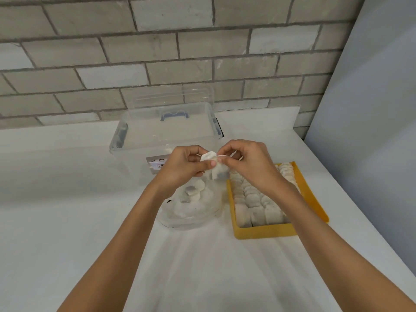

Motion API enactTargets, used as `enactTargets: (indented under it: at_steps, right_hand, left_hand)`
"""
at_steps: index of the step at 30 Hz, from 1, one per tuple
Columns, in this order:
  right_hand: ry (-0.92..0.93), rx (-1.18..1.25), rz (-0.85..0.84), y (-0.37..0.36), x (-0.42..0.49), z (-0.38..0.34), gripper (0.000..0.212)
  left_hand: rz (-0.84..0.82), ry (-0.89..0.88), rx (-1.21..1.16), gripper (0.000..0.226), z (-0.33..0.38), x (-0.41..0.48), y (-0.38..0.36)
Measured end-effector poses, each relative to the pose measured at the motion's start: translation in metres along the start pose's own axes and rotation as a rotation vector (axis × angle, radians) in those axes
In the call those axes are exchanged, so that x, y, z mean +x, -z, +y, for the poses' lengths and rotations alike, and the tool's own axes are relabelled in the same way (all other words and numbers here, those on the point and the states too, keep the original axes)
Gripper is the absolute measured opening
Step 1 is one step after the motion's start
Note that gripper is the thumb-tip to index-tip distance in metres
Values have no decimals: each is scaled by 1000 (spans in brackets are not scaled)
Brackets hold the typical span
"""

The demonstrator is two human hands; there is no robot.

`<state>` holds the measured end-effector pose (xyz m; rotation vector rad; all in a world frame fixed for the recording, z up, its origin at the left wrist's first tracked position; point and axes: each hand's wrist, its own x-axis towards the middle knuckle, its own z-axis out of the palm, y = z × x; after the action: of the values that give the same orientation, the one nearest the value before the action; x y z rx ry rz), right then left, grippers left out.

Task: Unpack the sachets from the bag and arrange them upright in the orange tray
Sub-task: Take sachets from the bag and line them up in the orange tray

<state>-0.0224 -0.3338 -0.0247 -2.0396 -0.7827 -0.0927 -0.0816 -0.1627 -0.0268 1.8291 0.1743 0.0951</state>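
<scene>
A white sachet (217,171) with dark contents and a thin string hangs above the table between both hands. My left hand (182,164) pinches its top, thumb across the paper. My right hand (246,161) pinches the string and the sachet's upper right edge. Below them lies a clear plastic bag (191,210) holding several loose sachets. To its right sits the orange tray (265,230), packed with rows of upright sachets (254,197).
A clear plastic storage box (139,145) with blue latches stands behind the bag, against a grey brick wall. The white table's right edge (351,199) runs diagonally beside the tray. Bare white tabletop lies to the left and in front.
</scene>
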Motion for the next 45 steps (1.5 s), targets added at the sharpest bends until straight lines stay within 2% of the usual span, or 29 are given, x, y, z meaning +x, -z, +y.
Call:
enactTargets:
  at_steps: [8, 16, 21, 31, 45]
  right_hand:
    - [-46, -134, 43, 57, -10, 20, 7]
    - [-258, -327, -42, 112, -39, 73, 19]
    - [-347, -447, -136, 116, -53, 100, 8]
    - [-354, -788, -249, 92, -53, 112, 16]
    - [-420, -737, -247, 81, -50, 128, 12]
  left_hand:
    - [-98, -59, 86, 18, 22, 15, -31]
    - [-157, -86, 123, 18, 27, 19, -52]
    - [-159, -74, 121, 15, 19, 20, -55]
    - [-149, -62, 135, 12, 11, 18, -58]
    - [-177, -29, 78, 15, 3, 21, -60]
